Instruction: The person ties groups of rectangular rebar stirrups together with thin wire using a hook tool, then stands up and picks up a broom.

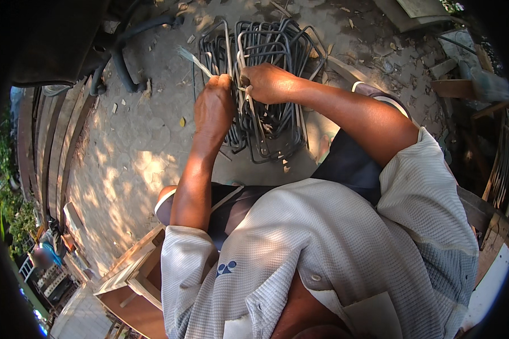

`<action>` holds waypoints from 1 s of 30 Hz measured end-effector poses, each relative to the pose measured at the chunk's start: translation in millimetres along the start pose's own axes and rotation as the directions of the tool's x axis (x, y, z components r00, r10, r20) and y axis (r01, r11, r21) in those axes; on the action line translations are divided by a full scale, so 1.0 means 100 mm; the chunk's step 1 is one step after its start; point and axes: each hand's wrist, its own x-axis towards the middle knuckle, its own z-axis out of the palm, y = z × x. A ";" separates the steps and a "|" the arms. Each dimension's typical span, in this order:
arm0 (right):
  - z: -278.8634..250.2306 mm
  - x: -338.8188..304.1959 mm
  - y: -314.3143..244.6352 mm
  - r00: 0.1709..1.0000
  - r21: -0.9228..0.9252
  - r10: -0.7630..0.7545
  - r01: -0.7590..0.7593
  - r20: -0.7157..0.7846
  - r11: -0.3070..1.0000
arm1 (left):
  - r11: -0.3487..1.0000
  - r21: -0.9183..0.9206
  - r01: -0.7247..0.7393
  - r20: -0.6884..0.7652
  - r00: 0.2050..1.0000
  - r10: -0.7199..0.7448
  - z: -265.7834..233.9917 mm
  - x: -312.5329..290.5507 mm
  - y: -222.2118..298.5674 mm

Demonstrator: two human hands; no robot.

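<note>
A pile of bent steel rebar stirrups [271, 39], dark and grey rectangular loops, lies on the ground in front of me. My left hand [214, 107] is closed at the pile's left side. From its fist a pale strip of cord [201, 63] sticks out up and to the left, its end frayed. Over the middle of the loops, my right hand [268, 83] is closed beside the left. A short bit of the same pale cord shows under its fingers, against the bars. The fingertips of both hands are partly hidden.
Long wooden boards [54, 147] lie along the left. Dark metal legs [121, 68] of some furniture stand at upper left. A wooden frame or box [133, 282] is near my left side. Planks and scrap [464, 85] crowd the right. Dry leaves dot the paved ground.
</note>
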 end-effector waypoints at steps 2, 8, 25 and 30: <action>-0.04 -0.01 -0.01 0.998 0.101 -0.010 0.015 -0.059 0.995 | 0.999 0.052 0.003 0.009 1.000 -0.004 -0.01 0.00 0.01; 0.05 0.07 0.07 0.954 0.387 -0.027 0.147 -0.298 0.910 | 0.980 -0.003 -0.201 -0.068 0.977 0.201 -0.02 0.02 -0.04; -0.23 0.12 -0.10 0.989 0.689 0.141 -0.134 0.047 0.712 | 0.462 -0.882 0.088 -0.051 0.959 -0.280 0.46 -0.14 -0.08; -0.28 0.06 -0.16 0.994 0.632 0.097 -0.100 0.039 0.768 | 0.683 -0.694 0.227 0.017 0.954 -0.300 0.46 -0.15 -0.03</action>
